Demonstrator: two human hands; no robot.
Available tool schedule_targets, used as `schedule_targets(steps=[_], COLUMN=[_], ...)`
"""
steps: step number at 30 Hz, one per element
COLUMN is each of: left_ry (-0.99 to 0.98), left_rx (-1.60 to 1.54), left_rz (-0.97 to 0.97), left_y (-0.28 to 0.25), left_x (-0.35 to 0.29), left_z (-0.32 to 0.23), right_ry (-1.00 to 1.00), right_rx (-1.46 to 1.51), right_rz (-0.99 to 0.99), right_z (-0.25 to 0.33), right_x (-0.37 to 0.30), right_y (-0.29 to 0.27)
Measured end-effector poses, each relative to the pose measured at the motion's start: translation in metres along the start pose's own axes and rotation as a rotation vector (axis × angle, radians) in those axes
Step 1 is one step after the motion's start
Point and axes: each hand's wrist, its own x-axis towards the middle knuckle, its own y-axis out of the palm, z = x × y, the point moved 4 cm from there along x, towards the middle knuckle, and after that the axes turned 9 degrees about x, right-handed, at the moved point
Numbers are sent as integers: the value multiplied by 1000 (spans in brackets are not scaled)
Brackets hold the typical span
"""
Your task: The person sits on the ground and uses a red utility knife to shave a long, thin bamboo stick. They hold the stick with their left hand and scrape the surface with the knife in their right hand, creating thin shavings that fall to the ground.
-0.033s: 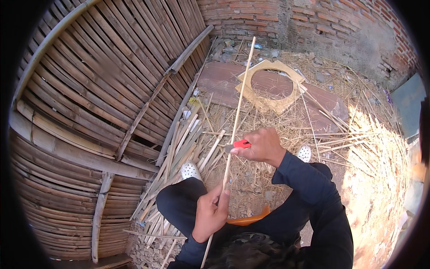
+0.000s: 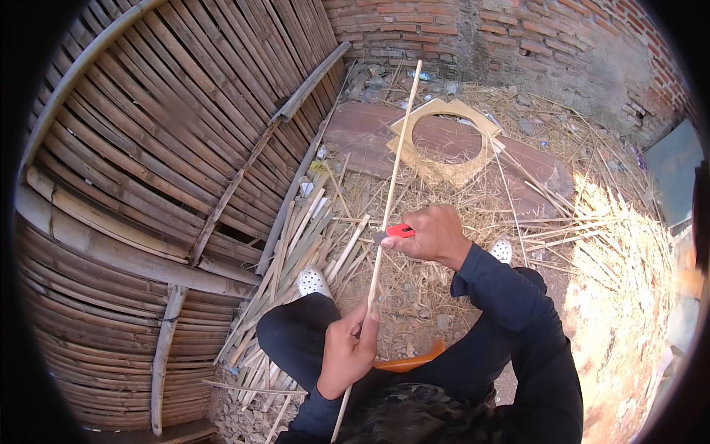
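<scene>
A long, pale bamboo strip [image 2: 398, 159] slants up and away from my lap toward the brick wall. My left hand [image 2: 350, 348] is closed around its lower part, with the thumb laid along it. Farther up, my right hand [image 2: 435, 235] grips a red-handled utility knife [image 2: 400, 231]. The knife's grey blade lies against the strip about midway along it. How the blade's edge meets the strip is too small to make out.
Split bamboo pieces [image 2: 296, 237] lie piled left, beside a slatted bamboo wall [image 2: 163, 133]. Ahead, a board with a round hole [image 2: 444, 169] rests on a brown slab [image 2: 355, 137]. Shavings [image 2: 429, 288] cover the ground. A brick wall [image 2: 414, 29] stands behind.
Almost nothing differs. My right hand and the knife have shifted very slightly down along the bamboo strip; my left hand keeps its place.
</scene>
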Motion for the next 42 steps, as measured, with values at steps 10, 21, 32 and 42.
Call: schedule_targets(steps=[10, 21, 32, 42], left_ry=[62, -35, -189, -89], left_rx=[53, -128, -741, -462], left_rz=[3, 140, 188, 54], left_y=[0, 8, 0, -6], left_x=[-2, -39, -33, -6], left_z=[1, 11, 36, 10], right_ry=[85, 327, 205, -78], right_rx=[9, -81, 151, 153], right_rz=[0, -94, -21, 40], right_z=[-16, -76, -28, 36], right_x=[6, 28, 8, -22], right_y=[-7, -19, -14, 5])
